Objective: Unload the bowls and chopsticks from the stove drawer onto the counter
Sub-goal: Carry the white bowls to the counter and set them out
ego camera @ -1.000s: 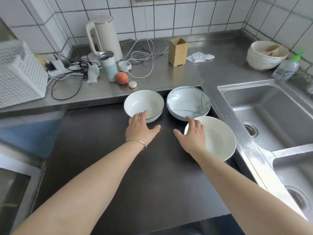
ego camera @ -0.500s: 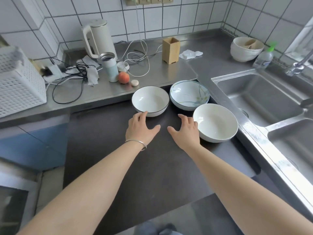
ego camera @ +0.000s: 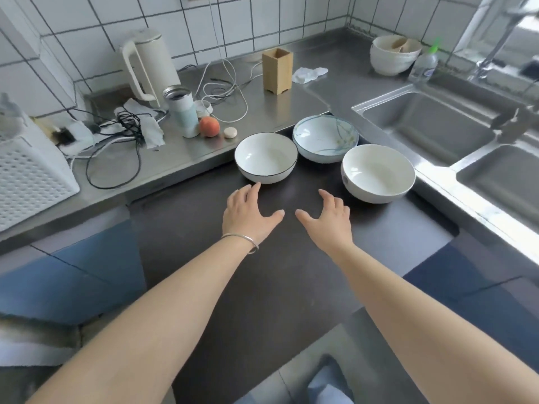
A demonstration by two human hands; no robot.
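Our left hand (ego camera: 248, 214) and right hand (ego camera: 326, 220) hover with fingers spread and empty, three bowls just ahead, the dark-rimmed bowl (ego camera: 266, 157) nearest our left.

A dark stovetop (ego camera: 262, 287) at frame centre carries three bowls (ego camera: 266, 157) (all upright) near its top edge; the steel counter (ego camera: 180, 158) behind holds a kettle (ego camera: 147, 64) and peach (ego camera: 209, 126).

Bare dark stove top (ego camera: 262, 287) from near edge to mid-surface. Far right corner blocked by three bowls: dark-rimmed bowl (ego camera: 266, 157), patterned bowl (ego camera: 325, 137), plain white bowl (ego camera: 378, 172). Narrow gap between dark-rimmed and plain white bowls. Steel counter (ego camera: 186, 158) at far left edge cluttered with cables (ego camera: 116, 147), tumbler (ego camera: 182, 112), peach (ego camera: 209, 126).
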